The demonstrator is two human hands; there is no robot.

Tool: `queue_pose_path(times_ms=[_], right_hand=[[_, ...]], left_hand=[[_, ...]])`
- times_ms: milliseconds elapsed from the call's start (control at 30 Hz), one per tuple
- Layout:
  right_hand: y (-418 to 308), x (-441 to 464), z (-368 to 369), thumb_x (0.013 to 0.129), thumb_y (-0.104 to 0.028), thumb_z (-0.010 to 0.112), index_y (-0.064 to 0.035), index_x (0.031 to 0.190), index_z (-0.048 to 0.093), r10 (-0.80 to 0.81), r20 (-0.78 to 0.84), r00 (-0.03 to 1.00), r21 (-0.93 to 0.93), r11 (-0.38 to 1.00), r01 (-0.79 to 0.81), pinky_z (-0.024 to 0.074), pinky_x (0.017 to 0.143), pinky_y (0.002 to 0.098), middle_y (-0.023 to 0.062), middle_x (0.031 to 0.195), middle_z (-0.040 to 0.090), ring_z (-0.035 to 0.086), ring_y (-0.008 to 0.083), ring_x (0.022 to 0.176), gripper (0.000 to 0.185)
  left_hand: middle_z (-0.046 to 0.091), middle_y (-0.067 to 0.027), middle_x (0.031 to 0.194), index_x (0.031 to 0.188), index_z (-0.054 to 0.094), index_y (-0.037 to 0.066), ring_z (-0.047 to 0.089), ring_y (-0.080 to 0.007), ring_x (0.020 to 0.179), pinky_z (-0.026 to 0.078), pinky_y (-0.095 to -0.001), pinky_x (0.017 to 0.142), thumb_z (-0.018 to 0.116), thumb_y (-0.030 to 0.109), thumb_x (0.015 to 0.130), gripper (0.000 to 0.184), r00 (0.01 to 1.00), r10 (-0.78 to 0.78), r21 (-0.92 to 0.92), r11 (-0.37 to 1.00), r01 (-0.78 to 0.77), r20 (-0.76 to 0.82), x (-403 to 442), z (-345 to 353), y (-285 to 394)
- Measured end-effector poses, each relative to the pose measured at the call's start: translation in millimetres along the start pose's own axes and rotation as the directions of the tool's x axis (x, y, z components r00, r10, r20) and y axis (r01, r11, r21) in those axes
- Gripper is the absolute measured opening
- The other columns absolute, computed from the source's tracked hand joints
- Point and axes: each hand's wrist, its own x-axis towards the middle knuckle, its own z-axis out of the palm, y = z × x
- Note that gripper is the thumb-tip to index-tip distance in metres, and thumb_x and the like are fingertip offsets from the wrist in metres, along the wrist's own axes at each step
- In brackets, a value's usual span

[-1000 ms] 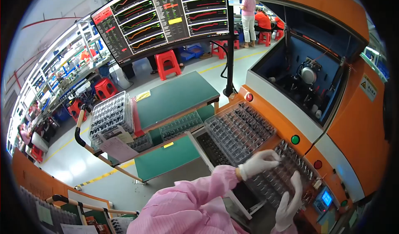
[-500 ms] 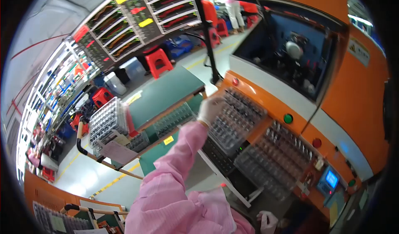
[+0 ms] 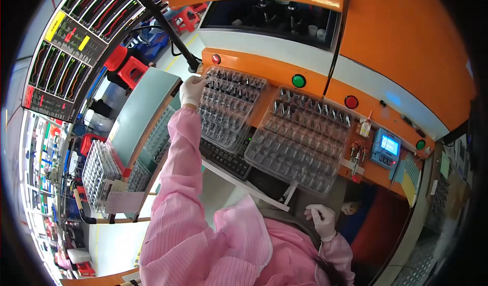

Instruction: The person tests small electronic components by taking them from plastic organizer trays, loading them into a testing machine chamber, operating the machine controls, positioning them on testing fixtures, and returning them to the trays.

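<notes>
My left hand (image 3: 193, 91), in a white glove, is at the upper left edge of a clear plastic tray (image 3: 223, 114) with rows of small dark metal parts. Its fingers are pinched together over the tray's left rows; whatever is between them is too small to make out. Low in front of my body, my right hand (image 3: 322, 221), also gloved, has its fingers curled in. A small dark spot shows at its fingertips, but I cannot name it. Beside the first tray lies a second clear tray (image 3: 300, 142), with dark parts standing in its back rows.
An orange machine (image 3: 401, 47) with a dark open window stands behind the trays, with a green button (image 3: 299, 81) and a red button (image 3: 351, 101). A keyboard (image 3: 223, 159) lies partly under the trays. A blue meter (image 3: 385, 147) stands right; a cart with stacked trays (image 3: 99, 171) is left.
The view has turned to the right and down toward the trays. My left hand has stayed by the first tray, now at its upper left edge. My right hand has come further into view.
</notes>
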Motion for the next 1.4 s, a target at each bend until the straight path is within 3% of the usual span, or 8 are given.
queue_pose_path(times_ms=[200,333,467,567,700,767,1200,1400], right_hand=[[3.5,1.4,1.0,0.094,-0.011,0.054,0.0024,0.096,0.064,0.006,-0.001,1.000,-0.026,1.000,-0.006,0.0501,0.059,0.0249,0.0100,0.077,0.067,0.063,0.0139,0.063,0.017],[0.9,3.1,2.1,0.094,-0.011,0.054,0.0025,0.096,0.064,0.009,0.003,1.000,-0.038,0.999,-0.009,0.0500,0.059,0.0246,0.0101,0.077,0.066,0.063,0.0139,0.063,0.017],[3.8,2.5,2.9,0.094,-0.010,0.054,0.0026,0.095,0.064,0.007,-0.011,1.000,-0.031,0.999,-0.007,0.0500,0.058,0.0243,0.0101,0.076,0.066,0.063,0.0140,0.062,0.016],[0.2,5.7,4.0,0.094,-0.012,0.055,0.0009,0.094,0.065,0.019,-0.025,1.000,-0.036,0.999,-0.020,0.0500,0.058,0.0251,0.0092,0.075,0.067,0.064,0.0138,0.062,0.016],[1.1,4.1,5.7,0.093,-0.011,0.056,0.0005,0.094,0.065,0.032,-0.033,0.999,-0.048,0.998,-0.033,0.0499,0.057,0.0254,0.0088,0.075,0.067,0.064,0.0137,0.061,0.015],[-1.0,5.1,5.0,0.093,-0.011,0.056,0.0007,0.094,0.065,0.031,-0.035,0.999,-0.057,0.998,-0.033,0.0499,0.057,0.0253,0.0088,0.075,0.067,0.064,0.0137,0.061,0.015],[-2.7,3.4,7.2,0.093,-0.010,0.055,0.0004,0.094,0.065,0.023,-0.066,0.998,-0.007,1.000,-0.023,0.0502,0.057,0.0253,0.0084,0.075,0.066,0.064,0.0134,0.062,0.014],[-5.7,4.1,7.4,0.093,-0.009,0.056,0.0001,0.094,0.065,0.022,-0.065,0.998,-0.031,0.999,-0.024,0.0501,0.057,0.0249,0.0086,0.075,0.066,0.064,0.0133,0.062,0.013]], left_hand=[[0.070,-0.0111,0.087,0.090,0.072,0.010,0.067,-0.0234,0.081,0.051,-0.0328,0.075,0.072,0.033,0.073,0.029,0.998,-0.052,0.149,0.987,0.056,-0.032,22.1,0.7,-22.8],[0.069,-0.0105,0.094,0.093,0.072,0.013,0.066,-0.0237,0.085,0.050,-0.0333,0.079,0.065,0.027,0.079,0.021,0.983,0.177,0.458,0.871,-0.179,0.048,16.7,1.3,-18.1],[0.067,-0.0096,0.105,0.104,0.069,0.012,0.064,-0.0226,0.095,0.050,-0.0358,0.082,0.053,0.010,0.085,0.025,0.933,0.357,0.319,0.890,-0.327,-0.040,17.1,6.1,-18.9],[0.062,-0.0110,0.118,0.119,0.061,0.010,0.058,-0.0244,0.111,0.047,-0.0389,0.091,0.044,-0.009,0.083,0.045,0.953,0.218,-0.522,0.849,-0.080,0.210,-19.7,3.0,17.7],[0.051,-0.0138,0.135,0.130,0.052,0.008,0.047,-0.0270,0.127,0.040,-0.0393,0.103,0.042,-0.017,0.079,0.057,0.848,0.449,-0.561,0.794,-0.233,0.282,-81.4,25.0,70.8],[0.041,-0.0161,0.144,0.138,0.043,0.009,0.038,-0.0298,0.134,0.030,-0.0378,0.112,0.043,-0.020,0.077,0.067,0.716,0.647,-0.379,0.751,-0.540,0.261,-99.9,39.3,82.1],[0.015,-0.0213,0.154,0.145,0.030,0.010,0.017,-0.0363,0.142,0.024,-0.0410,0.114,0.043,-0.016,0.081,0.070,0.620,0.704,-0.172,0.698,-0.695,0.347,-136.6,57.6,85.5],[0.011,-0.0197,0.155,0.145,0.033,0.009,0.013,-0.0345,0.144,0.021,-0.0426,0.115,0.040,-0.019,0.075,0.076,0.644,0.673,-0.413,0.737,-0.535,0.365,-130.7,41.6,89.8]])
